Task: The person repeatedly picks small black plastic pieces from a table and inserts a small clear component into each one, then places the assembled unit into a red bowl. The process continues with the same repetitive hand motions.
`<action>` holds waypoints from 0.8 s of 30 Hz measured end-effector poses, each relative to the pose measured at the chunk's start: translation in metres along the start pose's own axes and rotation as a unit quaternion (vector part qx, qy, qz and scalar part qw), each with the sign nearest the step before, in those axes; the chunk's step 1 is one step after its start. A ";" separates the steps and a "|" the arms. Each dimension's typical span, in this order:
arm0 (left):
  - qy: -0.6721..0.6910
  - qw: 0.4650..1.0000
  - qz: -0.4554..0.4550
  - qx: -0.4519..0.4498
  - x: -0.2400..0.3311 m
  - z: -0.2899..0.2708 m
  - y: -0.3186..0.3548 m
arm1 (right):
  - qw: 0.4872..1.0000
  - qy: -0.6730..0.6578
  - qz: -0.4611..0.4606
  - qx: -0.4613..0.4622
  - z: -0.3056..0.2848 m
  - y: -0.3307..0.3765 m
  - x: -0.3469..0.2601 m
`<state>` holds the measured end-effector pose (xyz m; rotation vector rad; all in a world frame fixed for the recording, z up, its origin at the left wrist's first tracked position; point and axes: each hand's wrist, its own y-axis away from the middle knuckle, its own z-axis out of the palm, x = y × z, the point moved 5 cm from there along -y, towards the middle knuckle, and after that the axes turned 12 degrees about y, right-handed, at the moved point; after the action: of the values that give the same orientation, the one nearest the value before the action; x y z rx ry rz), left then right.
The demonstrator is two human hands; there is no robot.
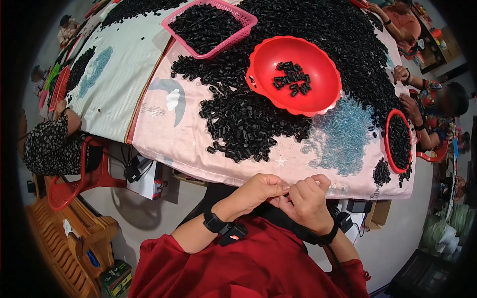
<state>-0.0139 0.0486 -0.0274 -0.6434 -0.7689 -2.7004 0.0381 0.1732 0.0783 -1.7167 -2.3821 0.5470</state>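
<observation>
My left hand (259, 192) and my right hand (309, 202) meet just off the near edge of the table, their fingers closed in a pinch tip to tip. A speck of something dark shows between the fingertips, too small and covered to name. Beyond them on the pink cloth (184, 144) lies a heap of small black plastic cylinders (238, 124). A spread of tiny clear-blue pieces (343, 136) lies to its right. The red scalloped bowl (268, 54) behind the heap holds several of the black cylinders.
A pink basket (243, 31) full of black pieces stands far left of the bowl. At the right edge sits a red basket (389, 144) of the same pieces, near a co-worker's hands (410, 107). Another person sits left on a red chair (97, 171). A wooden bench (64, 238) stands lower left.
</observation>
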 end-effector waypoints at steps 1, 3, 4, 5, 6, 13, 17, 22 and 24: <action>-0.002 1.000 -0.004 -0.003 0.002 0.001 0.001 | 1.000 -0.004 0.000 0.000 0.001 0.001 0.001; 0.006 1.000 -0.010 0.004 0.004 0.001 0.003 | 0.999 -0.019 0.024 -0.035 0.005 0.004 0.008; 0.016 1.000 -0.012 0.014 0.003 0.000 0.004 | 0.998 -0.027 0.035 -0.052 0.006 0.005 0.012; 0.027 0.999 -0.013 0.024 0.003 -0.002 0.004 | 0.997 -0.035 0.052 -0.047 0.005 0.003 0.017; 0.034 0.999 -0.003 0.031 0.005 -0.003 0.004 | 0.996 -0.042 0.070 -0.042 0.003 0.000 0.024; 0.039 0.998 0.031 0.032 0.015 -0.002 0.005 | 0.970 0.176 0.137 -0.093 0.034 0.009 0.076; 0.028 0.998 0.040 0.046 0.022 0.001 0.011 | 0.981 0.123 0.147 -0.041 0.034 0.019 0.077; 0.021 0.999 0.049 -0.011 0.013 -0.002 0.006 | 0.967 0.051 0.245 0.051 0.032 0.021 0.090; 0.021 0.998 0.051 -0.026 0.011 -0.001 0.005 | 0.972 0.069 0.215 0.066 0.034 0.013 0.085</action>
<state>-0.0217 0.0427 -0.0207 -0.6189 -0.6389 -2.6399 0.0101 0.2493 0.0350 -2.1384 -1.8396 0.6018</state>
